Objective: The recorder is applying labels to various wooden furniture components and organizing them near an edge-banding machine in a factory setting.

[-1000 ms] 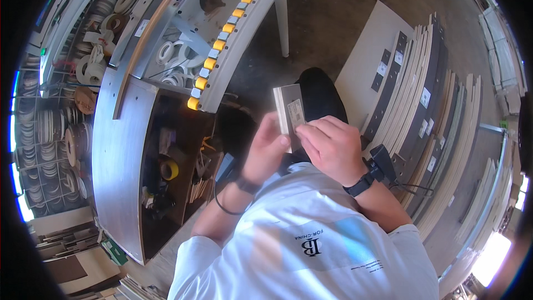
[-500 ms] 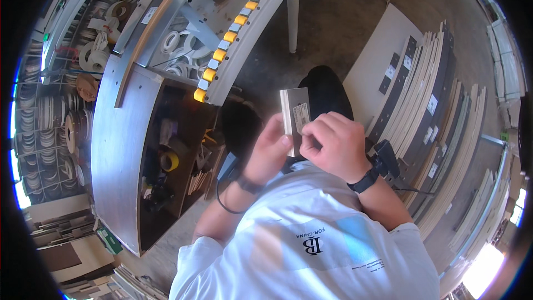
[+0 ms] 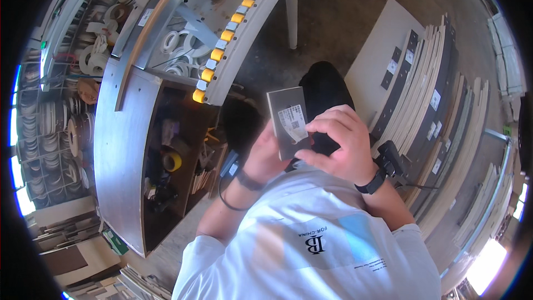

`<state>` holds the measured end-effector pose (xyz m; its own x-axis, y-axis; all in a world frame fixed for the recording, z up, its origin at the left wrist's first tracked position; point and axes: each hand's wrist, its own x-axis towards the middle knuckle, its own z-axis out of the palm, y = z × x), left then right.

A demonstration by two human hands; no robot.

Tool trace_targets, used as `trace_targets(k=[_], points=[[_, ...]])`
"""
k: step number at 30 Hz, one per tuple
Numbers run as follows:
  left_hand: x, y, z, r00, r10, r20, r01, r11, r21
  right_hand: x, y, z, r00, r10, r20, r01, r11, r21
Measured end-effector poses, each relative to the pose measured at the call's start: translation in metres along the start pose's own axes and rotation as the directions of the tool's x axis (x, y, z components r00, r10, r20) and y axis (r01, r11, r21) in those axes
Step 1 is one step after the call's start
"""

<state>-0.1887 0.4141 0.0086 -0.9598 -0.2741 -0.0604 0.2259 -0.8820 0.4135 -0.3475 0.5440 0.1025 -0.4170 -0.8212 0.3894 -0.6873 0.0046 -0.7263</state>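
Board (image 3: 281,133), grey and tilted, held up between both hands, label (image 3: 292,122) facing the view. In left hand (image 3: 264,153), curled firmly around the lower left side, fingers hidden behind. In right hand (image 3: 348,143), nothing clearly gripped: loosely bent, index at or just beside the label's right edge, thumb near the board's lower right corner, contact impossible to tell. Step in hand, seemingly: working at the label, smoothing or lifting unclear. Called for next, probably: steady left hold, light fingertip control along that edge. Off right, stacked panels (image 3: 413,91); up left, rollers (image 3: 227,36)
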Motion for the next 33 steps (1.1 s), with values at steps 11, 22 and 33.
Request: trace_targets(k=[11,22,33], points=[[-0.007,-0.005,-0.009,0.998,0.022,0.056,-0.023,1.0,0.018,-0.008,0.001,0.017,0.993,-0.098,-0.073,0.093,0.993,-0.071],[-0.004,-0.004,0.004,1.0,-0.019,-0.022,0.019,1.0,0.005,-0.02,0.017,0.006,0.76,0.641,0.111,-0.365,0.279,0.888],[-0.016,0.0,-0.042,0.999,0.002,0.051,-0.002,1.0,-0.012,-0.025,0.033,-0.01,0.726,0.678,-0.114,-0.295,0.457,0.839]])
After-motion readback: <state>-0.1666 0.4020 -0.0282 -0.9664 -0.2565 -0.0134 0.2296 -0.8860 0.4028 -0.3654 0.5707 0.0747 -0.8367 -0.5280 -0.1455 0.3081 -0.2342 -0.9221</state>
